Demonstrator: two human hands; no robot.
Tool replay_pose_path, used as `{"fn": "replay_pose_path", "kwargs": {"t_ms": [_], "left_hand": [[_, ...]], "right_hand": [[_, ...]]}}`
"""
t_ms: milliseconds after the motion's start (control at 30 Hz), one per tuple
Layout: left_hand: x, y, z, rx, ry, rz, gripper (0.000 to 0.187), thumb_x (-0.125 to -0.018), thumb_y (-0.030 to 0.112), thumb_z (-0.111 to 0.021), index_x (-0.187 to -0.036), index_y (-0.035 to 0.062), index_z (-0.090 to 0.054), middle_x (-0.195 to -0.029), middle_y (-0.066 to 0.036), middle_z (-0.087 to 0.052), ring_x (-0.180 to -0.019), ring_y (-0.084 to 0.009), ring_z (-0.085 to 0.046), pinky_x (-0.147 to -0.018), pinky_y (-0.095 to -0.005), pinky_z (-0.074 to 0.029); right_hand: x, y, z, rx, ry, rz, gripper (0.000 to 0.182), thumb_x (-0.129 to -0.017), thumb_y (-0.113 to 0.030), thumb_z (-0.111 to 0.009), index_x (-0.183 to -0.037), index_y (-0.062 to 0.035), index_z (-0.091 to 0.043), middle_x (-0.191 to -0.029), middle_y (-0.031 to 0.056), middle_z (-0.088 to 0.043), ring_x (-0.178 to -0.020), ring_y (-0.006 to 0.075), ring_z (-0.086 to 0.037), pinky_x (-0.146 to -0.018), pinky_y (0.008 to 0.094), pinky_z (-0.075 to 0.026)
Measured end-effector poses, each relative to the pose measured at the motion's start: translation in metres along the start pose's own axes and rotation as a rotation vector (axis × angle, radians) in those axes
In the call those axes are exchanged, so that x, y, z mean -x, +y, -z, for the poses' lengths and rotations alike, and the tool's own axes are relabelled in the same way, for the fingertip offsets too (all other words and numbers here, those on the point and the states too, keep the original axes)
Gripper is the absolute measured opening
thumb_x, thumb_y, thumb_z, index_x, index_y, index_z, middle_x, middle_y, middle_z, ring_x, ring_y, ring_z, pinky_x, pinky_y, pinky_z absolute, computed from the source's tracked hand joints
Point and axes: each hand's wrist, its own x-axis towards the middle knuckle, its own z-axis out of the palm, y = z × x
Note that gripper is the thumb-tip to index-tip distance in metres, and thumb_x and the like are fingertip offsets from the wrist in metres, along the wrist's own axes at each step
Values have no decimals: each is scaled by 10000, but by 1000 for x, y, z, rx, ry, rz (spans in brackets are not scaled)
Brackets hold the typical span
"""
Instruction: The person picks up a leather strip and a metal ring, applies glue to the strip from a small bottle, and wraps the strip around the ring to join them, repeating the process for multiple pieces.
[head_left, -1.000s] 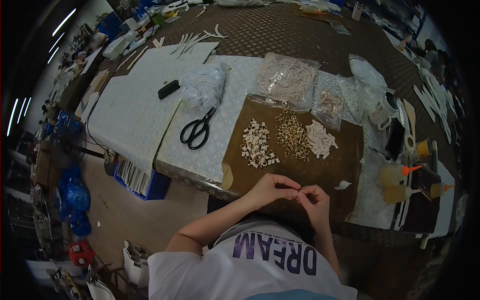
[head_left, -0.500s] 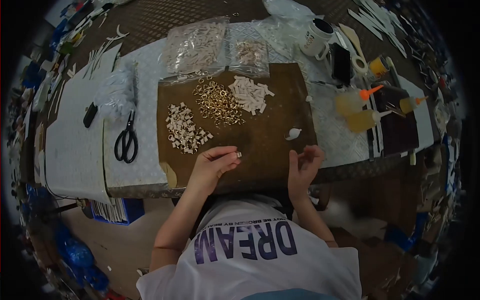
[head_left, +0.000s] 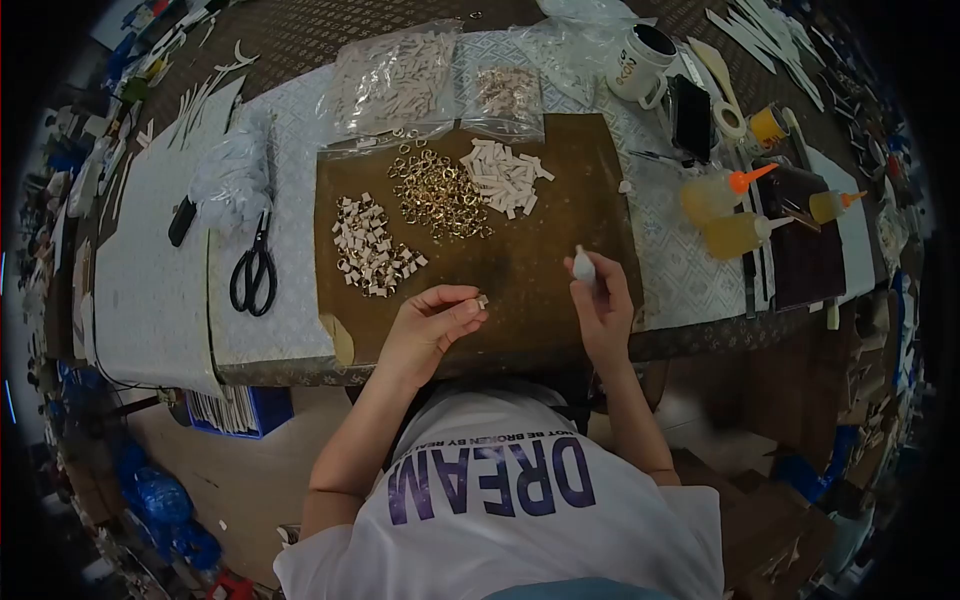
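My left hand (head_left: 432, 325) is closed in a pinch over the front of the brown mat (head_left: 520, 270). Between thumb and fingertips it has a small white tab (head_left: 482, 301); whether a metal ring is fixed to it is too small to tell. My right hand (head_left: 606, 312) is closed around a small white squeeze bottle (head_left: 584, 265), its narrow tip pointing away from me. Left of centre lies a pile of white tabs with gold rings (head_left: 372, 248). Beyond are a heap of gold metal rings (head_left: 437, 195) and a pile of loose white strips (head_left: 508, 178).
Clear bags of small pieces (head_left: 395, 85) lie behind the mat. Black scissors (head_left: 254, 275) are at the left. Along the right are a white mug (head_left: 635, 70), a phone (head_left: 691, 128), a tape roll (head_left: 729, 121) and bottles of yellow liquid (head_left: 735, 236).
My right hand has moved forward and taken hold of the white bottle, which was lying on the mat. My left hand keeps its pinch, nearly in place.
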Motion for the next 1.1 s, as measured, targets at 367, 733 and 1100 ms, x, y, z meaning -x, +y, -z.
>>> {"fn": "replay_pose_path", "kwargs": {"t_ms": [367, 733, 1100], "left_hand": [[6, 0, -1, -59, 13, -46, 213, -814, 33, -664, -1020, -10, -637, -910, -103, -667, -820, -173, -660, -748, -252, -541], [11, 2, -2, -143, 27, -79, 209, -809, 35, -669, -1011, -12, -645, -892, -100, -672, -804, -153, -656, -732, -241, -533], [11, -4, -2, -301, 10, -202, 176, -790, -2, -673, -964, -21, -660, -831, -97, -677, -764, -140, -653, -701, -241, -531]], "right_hand": [[11, -59, -17, 260, -264, 134, 355, -743, -2, -703, -1087, -61, -634, -1015, 95, -615, -858, 179, -624, -677, 274, -538], [10, -66, -23, 346, -302, 172, 354, -755, 16, -682, -1096, -63, -624, -994, 85, -603, -842, 176, -623, -664, 268, -562], [11, -84, -27, 443, -344, 101, 311, -756, -18, -687, -1060, -49, -627, -950, 89, -599, -790, 202, -622, -615, 274, -520]]}}
